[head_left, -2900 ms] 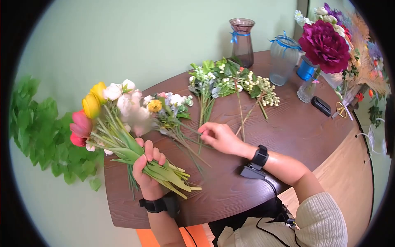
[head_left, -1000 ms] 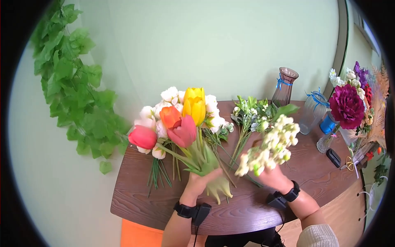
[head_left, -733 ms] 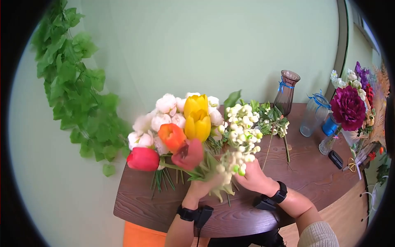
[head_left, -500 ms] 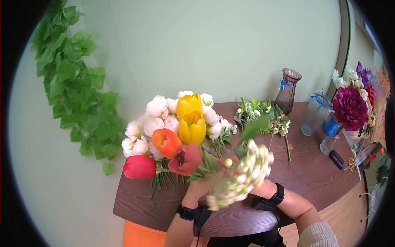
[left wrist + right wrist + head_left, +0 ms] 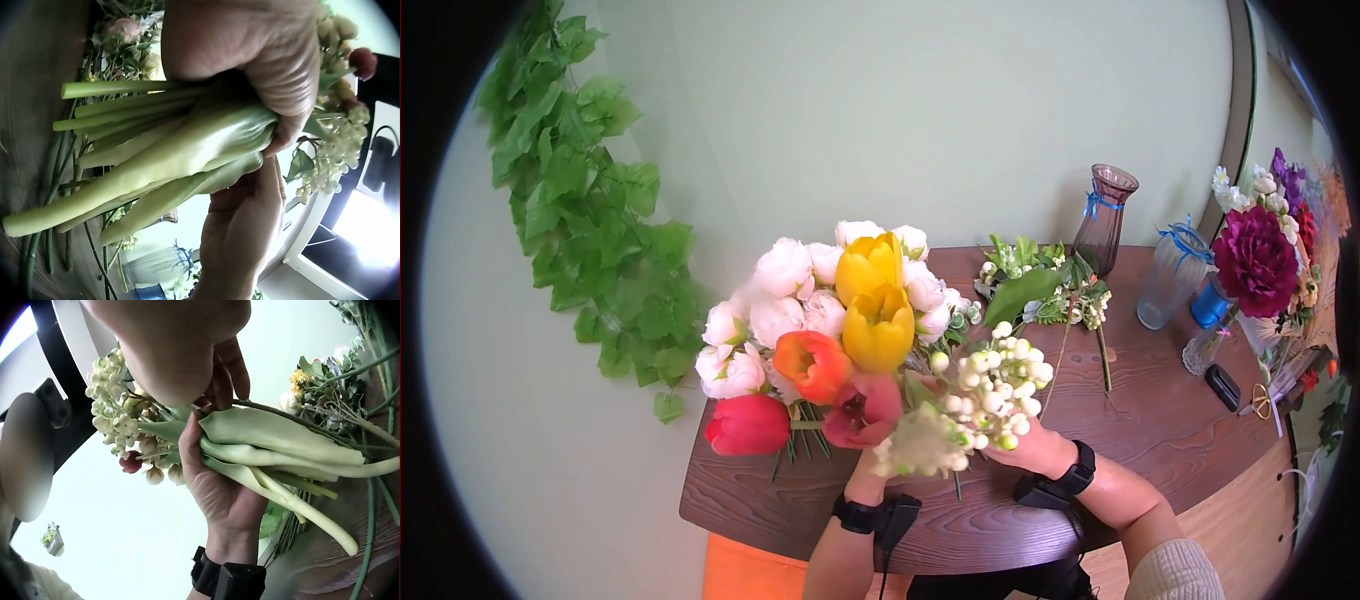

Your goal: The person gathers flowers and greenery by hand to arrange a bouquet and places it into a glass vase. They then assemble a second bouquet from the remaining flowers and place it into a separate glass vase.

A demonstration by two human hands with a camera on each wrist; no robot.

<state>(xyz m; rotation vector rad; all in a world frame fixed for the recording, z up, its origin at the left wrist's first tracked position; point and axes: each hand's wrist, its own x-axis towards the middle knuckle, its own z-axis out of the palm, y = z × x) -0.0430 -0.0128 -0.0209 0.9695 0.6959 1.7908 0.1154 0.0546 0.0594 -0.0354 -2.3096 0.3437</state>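
My left hand [image 5: 225, 494] grips a bunch of tulips by their thick green stems [image 5: 144, 156]. Yellow [image 5: 878, 325], orange [image 5: 812, 366], red [image 5: 748, 426] and mauve tulip heads [image 5: 863, 410] top it, and white peonies [image 5: 780, 268] crowd in behind them. A spray of white berries [image 5: 1005, 375] overlaps the bunch on its right and hides most of the left hand in the head view. My right hand [image 5: 1035, 448] pinches this spray's dark stem [image 5: 281, 414] close above the left hand, along the tulip stems. The fingers curl in the right wrist view.
Berry and leaf sprigs [image 5: 1040, 285] lie on the dark wooden table [image 5: 1160, 420]. Behind them stand a purple glass vase [image 5: 1103, 225] and a clear vase with blue ribbon [image 5: 1165, 285]. Farther right are a blue spool [image 5: 1208, 305], a black case [image 5: 1222, 387] and more flowers [image 5: 1258, 262].
The right hand has picked up the berry spray from the table and brought it left against the tulip bunch. The left hand has raised the bunch upright and kept its grip.
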